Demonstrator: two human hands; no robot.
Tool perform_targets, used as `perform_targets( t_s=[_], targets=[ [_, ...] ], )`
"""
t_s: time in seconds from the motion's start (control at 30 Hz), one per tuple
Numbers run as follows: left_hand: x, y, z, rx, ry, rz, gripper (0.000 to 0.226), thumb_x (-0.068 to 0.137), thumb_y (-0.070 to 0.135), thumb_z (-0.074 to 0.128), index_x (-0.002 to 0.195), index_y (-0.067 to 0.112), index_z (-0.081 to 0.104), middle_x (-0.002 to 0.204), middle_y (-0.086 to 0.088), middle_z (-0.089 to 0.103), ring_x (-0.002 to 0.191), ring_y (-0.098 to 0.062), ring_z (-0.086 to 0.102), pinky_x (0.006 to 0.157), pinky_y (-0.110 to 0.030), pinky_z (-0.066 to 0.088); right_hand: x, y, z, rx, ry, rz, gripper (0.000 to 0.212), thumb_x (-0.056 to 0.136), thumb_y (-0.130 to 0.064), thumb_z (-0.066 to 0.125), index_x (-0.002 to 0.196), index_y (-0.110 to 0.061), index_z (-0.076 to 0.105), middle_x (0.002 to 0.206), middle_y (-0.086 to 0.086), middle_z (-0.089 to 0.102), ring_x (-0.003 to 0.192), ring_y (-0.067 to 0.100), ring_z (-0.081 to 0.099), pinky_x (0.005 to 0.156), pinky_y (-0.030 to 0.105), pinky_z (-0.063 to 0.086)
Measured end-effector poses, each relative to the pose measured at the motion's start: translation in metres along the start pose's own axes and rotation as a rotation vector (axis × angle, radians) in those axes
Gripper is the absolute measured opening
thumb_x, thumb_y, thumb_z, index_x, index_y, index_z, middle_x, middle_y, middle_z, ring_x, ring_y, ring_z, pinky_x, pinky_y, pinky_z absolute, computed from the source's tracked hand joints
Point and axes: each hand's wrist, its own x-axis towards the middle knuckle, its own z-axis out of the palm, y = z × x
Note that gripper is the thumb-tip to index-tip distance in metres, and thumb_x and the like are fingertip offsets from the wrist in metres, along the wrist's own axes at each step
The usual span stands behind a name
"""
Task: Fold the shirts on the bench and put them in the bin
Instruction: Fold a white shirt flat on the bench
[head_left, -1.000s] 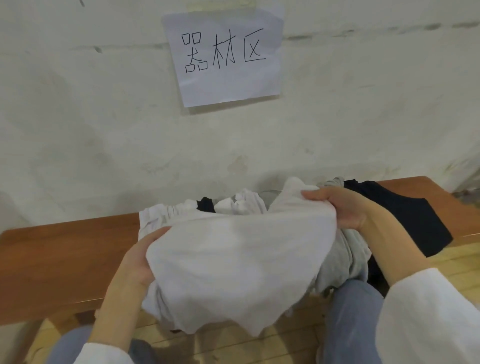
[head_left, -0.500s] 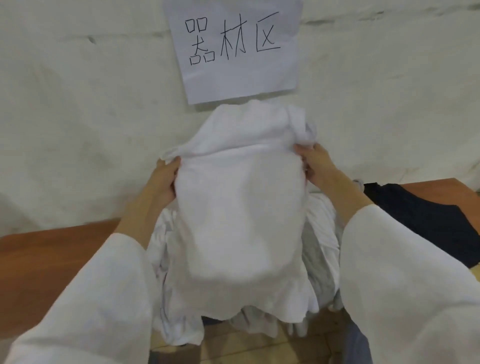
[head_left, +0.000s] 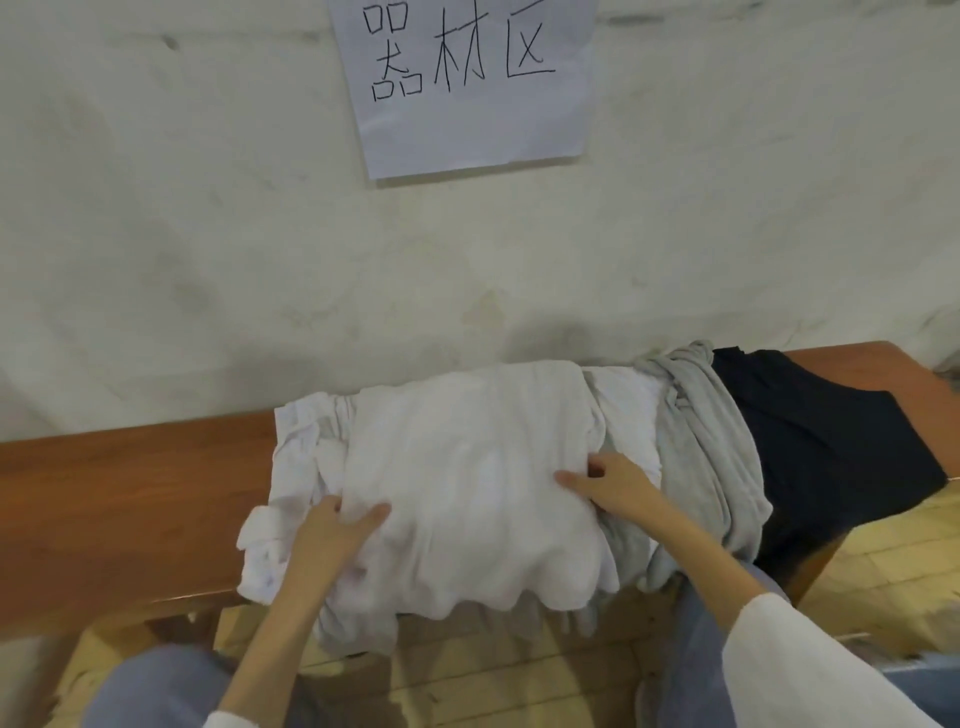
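Only the head view to go on here. The plain white fabric shirt (head_left: 467, 467) was spread flat-ish over a heap of other clothes on the long brown wooden bench (head_left: 130, 493), and its lower hem drooped past the front edge. My guess is it sat up there because the heap took up the middle of the bench, so that was the handiest spot to smooth it out for folding. The left hand (head_left: 327, 535) was at the shirt's near left side, thumb on top and fingers tucked into the cloth, so it was pinching the fabric. The right hand (head_left: 613, 486) was doing the mirror job on the right edge, with the thumb laid across the top and the fingers curled round the border, gripping it. The shirt stretched between the two hands and away from them toward the pale plaster wall (head_left: 208, 234). Holding both sides like that reads to me as setting up the first fold, or pulling out slack. A crumpled pale grey shirt (head_left: 701, 441) lay just right of it, touching, with a dark navy garment (head_left: 831, 447) beyond. A bunched white garment (head_left: 301, 447) poked out on the left. A white paper sign with handwritten characters (head_left: 467, 88) hung on the wall above. The bin wasn't in view, so no idea where it was.
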Motion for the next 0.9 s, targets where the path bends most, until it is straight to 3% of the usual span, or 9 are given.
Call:
perform_targets(
  t_s=[0.07, 0.17, 0.23, 0.3, 0.5, 0.63, 0.73, 0.8, 0.9],
  targets=[
    [-0.008, -0.002, -0.004, -0.067, -0.027, 0.011, 0.028, 0.085, 0.022, 0.07, 0.104, 0.004, 0.061, 0.1, -0.015, 0.066, 0.092, -0.031, 0.062, 0.066, -0.031, 0.048, -0.007, -0.001, 0.004, 0.075, 0.071, -0.098, 0.027, 0.092, -0.029, 0.059, 0.079, -0.006, 0.054, 0.074, 0.007, 0.059, 0.066, 0.019, 0.056, 0.059, 0.019, 0.039],
    [-0.024, 0.009, -0.009, -0.164, 0.047, 0.101, 0.029, 0.095, 0.022, 0.055, 0.116, 0.002, 0.058, 0.113, -0.017, 0.062, 0.106, -0.035, 0.058, 0.084, -0.036, 0.046, -0.009, -0.009, 0.002, 0.559, 0.243, -0.005, 0.02, 0.097, -0.021, 0.047, 0.094, -0.004, 0.056, 0.098, 0.013, 0.061, 0.087, 0.029, 0.058, 0.079, 0.033, 0.045],
    [-0.035, 0.018, -0.014, -0.175, 0.143, 0.155, 0.042, 0.099, 0.026, 0.046, 0.131, 0.0, 0.048, 0.124, -0.015, 0.055, 0.111, -0.03, 0.052, 0.089, -0.034, 0.039, -0.008, -0.012, -0.001, 0.947, 0.209, 0.169, 0.022, 0.096, -0.026, 0.049, 0.109, -0.009, 0.057, 0.111, 0.007, 0.06, 0.102, 0.026, 0.057, 0.094, 0.041, 0.047],
    [-0.04, 0.02, -0.018, -0.268, 0.166, 0.145, 0.044, 0.1, 0.029, 0.042, 0.133, 0.001, 0.045, 0.119, -0.008, 0.053, 0.104, -0.024, 0.049, 0.087, -0.034, 0.038, -0.009, -0.007, -0.008, 1.11, 0.099, 0.261, 0.034, 0.095, -0.025, 0.053, 0.124, -0.006, 0.054, 0.12, 0.012, 0.062, 0.108, 0.03, 0.059, 0.091, 0.044, 0.049],
    [-0.035, 0.022, -0.049, -0.717, 0.098, -0.009, 0.038, 0.098, 0.023, 0.051, 0.134, 0.01, 0.046, 0.125, -0.012, 0.058, 0.109, -0.03, 0.057, 0.085, -0.04, 0.049, -0.028, 0.019, -0.046, 0.696, -0.122, 0.312, 0.071, 0.062, -0.019, 0.086, 0.124, -0.006, 0.054, 0.117, 0.014, 0.064, 0.106, 0.032, 0.061, 0.091, 0.046, 0.05],
    [-0.043, 0.031, -0.054, -0.771, 0.056, 0.117, 0.022, 0.098, 0.02, 0.049, 0.117, 0.022, 0.059, 0.119, -0.009, 0.059, 0.097, -0.023, 0.059, 0.071, -0.033, 0.048, -0.038, 0.031, -0.075, 0.424, -0.048, 0.263, 0.042, 0.086, -0.021, 0.068, 0.123, -0.022, 0.048, 0.116, 0.004, 0.051, 0.096, 0.023, 0.057, 0.076, 0.036, 0.051],
    [-0.052, 0.036, -0.053, -0.777, -0.015, 0.114, 0.016, 0.097, 0.02, 0.051, 0.097, 0.016, 0.067, 0.112, -0.011, 0.063, 0.088, -0.023, 0.061, 0.067, -0.032, 0.047, -0.048, 0.038, -0.086, 0.041, 0.0, 0.249, 0.043, 0.09, -0.035, 0.061, 0.126, -0.012, 0.053, 0.119, 0.005, 0.054, 0.101, 0.021, 0.053, 0.085, 0.034, 0.044],
    [-0.055, 0.039, -0.052, -0.756, -0.028, 0.122, 0.018, 0.097, 0.02, 0.05, 0.095, 0.014, 0.067, 0.108, -0.011, 0.064, 0.085, -0.023, 0.061, 0.065, -0.03, 0.046, -0.057, 0.038, -0.088, 0.16, -0.044, 0.222, 0.04, 0.091, -0.031, 0.06, 0.126, -0.011, 0.053, 0.119, 0.007, 0.057, 0.104, 0.023, 0.054, 0.09, 0.036, 0.044],
    [-0.06, 0.042, -0.053, -0.804, -0.15, 0.182, 0.022, 0.096, 0.013, 0.048, 0.103, 0.008, 0.068, 0.109, -0.015, 0.063, 0.084, -0.021, 0.063, 0.066, -0.029, 0.053, -0.068, 0.033, -0.087, 0.816, -0.103, 0.102, 0.042, 0.088, -0.014, 0.06, 0.128, -0.007, 0.051, 0.111, 0.012, 0.067, 0.094, 0.025, 0.066, 0.077, 0.034, 0.058]
  ],
)
